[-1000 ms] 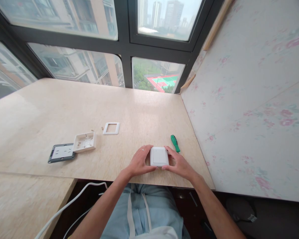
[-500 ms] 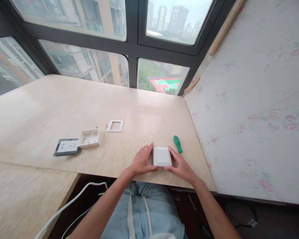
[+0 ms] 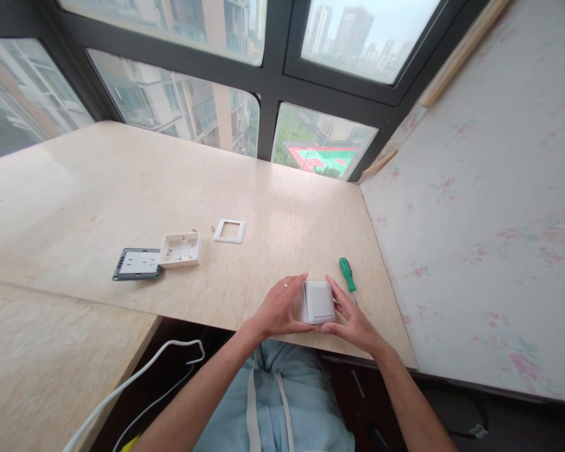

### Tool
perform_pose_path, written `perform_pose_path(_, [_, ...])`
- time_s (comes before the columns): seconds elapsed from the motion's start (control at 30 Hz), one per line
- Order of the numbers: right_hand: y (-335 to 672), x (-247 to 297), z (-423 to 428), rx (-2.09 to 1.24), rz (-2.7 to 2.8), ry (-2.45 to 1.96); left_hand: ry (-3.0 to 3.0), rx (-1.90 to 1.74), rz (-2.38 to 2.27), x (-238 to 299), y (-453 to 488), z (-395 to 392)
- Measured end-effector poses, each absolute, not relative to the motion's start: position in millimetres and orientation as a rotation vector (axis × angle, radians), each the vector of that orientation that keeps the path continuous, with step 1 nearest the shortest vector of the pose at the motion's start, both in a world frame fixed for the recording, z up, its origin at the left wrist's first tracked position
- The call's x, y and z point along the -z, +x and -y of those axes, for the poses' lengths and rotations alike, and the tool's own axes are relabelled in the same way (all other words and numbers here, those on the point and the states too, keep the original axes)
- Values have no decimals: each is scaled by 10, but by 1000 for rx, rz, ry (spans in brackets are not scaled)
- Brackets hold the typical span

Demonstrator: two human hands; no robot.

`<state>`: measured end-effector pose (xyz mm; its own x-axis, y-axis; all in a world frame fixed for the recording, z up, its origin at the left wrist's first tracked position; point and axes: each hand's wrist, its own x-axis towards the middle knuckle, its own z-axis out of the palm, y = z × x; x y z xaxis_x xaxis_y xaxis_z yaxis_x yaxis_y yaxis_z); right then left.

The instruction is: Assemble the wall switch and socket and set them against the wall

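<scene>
A white wall switch [image 3: 318, 302] is held between both hands near the front edge of the beige tabletop [image 3: 122, 188], tilted up off the surface. My left hand [image 3: 279, 309] grips its left side, a ring on one finger. My right hand [image 3: 354, 317] grips its right side and lower edge. Just beyond my right hand lies a green-handled screwdriver [image 3: 348, 275].
Further left on the table lie a white frame [image 3: 229, 231], a white back box [image 3: 181, 249] and a dark-framed socket plate [image 3: 138, 263]. Two small screws lie near the frame. A flowered wall [image 3: 475, 207] bounds the right side. White cable [image 3: 136, 380] hangs below the edge.
The switch lay flat on the table between my hands; now both hands have tilted it up off the surface. The camera view has shifted slightly.
</scene>
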<state>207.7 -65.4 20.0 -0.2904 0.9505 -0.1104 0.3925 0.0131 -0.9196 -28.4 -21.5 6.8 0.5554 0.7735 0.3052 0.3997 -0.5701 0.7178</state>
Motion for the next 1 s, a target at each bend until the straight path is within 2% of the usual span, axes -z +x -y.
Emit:
perform_pose_path(0.43, [2076,-315,527,-991,2059,-1510,2032,-770,-908,22,-295,174])
perform_pose_path(1.0, [2096,-434,455,-697,2345,-1524,2304,-627,-858,-90,-290,145])
